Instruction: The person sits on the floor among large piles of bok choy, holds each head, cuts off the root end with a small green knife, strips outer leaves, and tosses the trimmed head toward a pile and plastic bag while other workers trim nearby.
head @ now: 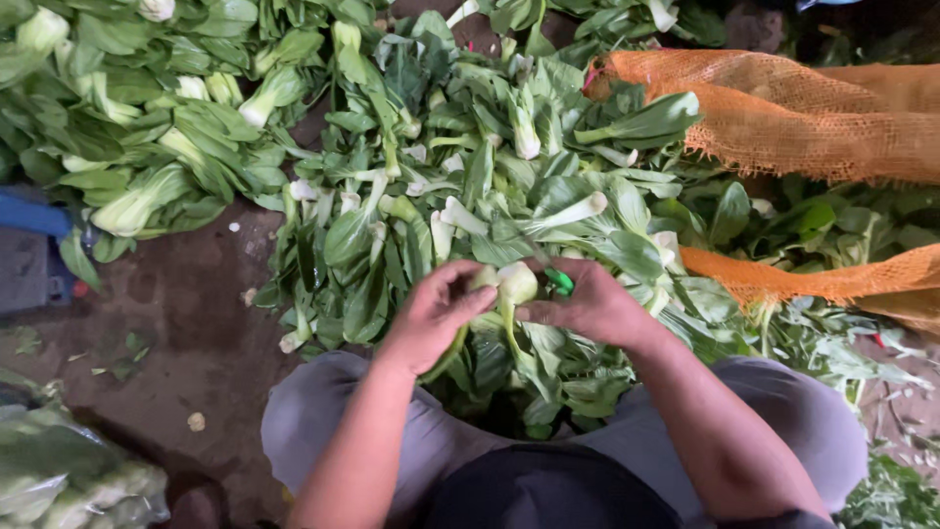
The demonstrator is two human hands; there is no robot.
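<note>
My left hand (439, 312) grips a head of bok choy (511, 286) by its pale stem base, held over my lap. My right hand (592, 306) is closed around a small tool with a green handle (559, 282), its tip against the same bok choy; the blade is hidden. Green leaves hang down from the held plant between my knees. Just beyond both hands lies a big heap of loose bok choy (460, 186) on the dirt ground.
A second bok choy pile (147, 127) lies at the upper left. Orange mesh sacks (813, 113) lie at the right over more greens. A clear plastic bag of greens (69, 475) sits at the lower left, a blue object (34, 217) at the left edge.
</note>
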